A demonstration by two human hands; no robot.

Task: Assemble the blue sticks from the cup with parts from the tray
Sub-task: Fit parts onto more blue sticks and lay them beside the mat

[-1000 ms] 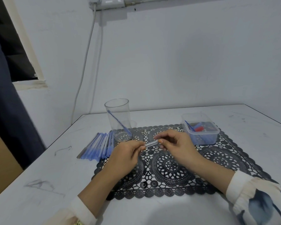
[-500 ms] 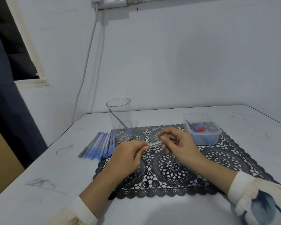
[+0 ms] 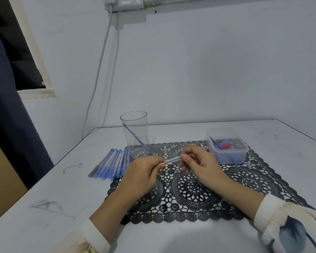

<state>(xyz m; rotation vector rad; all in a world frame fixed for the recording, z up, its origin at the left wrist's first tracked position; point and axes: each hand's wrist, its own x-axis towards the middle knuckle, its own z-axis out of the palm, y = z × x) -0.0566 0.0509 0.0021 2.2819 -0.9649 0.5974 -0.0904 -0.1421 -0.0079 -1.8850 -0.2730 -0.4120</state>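
One stick (image 3: 172,159) held between both hands above the mat (image 3: 195,190).
Fingers of left hand (image 3: 142,172) and right hand (image 3: 199,165) pinch its opposite ends; cup (image 3: 134,132) behind, tray (image 3: 228,152) at right.

held stick (image 3: 172,159) ends hidden in left grip (image 3: 144,172) and right grip (image 3: 199,165) (tray (image 3: 228,158) contents indistinct)

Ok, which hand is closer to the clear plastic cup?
Left. The left hand is just in front of the clear plastic cup; the right hand is farther right. Both pinch a clear tube.
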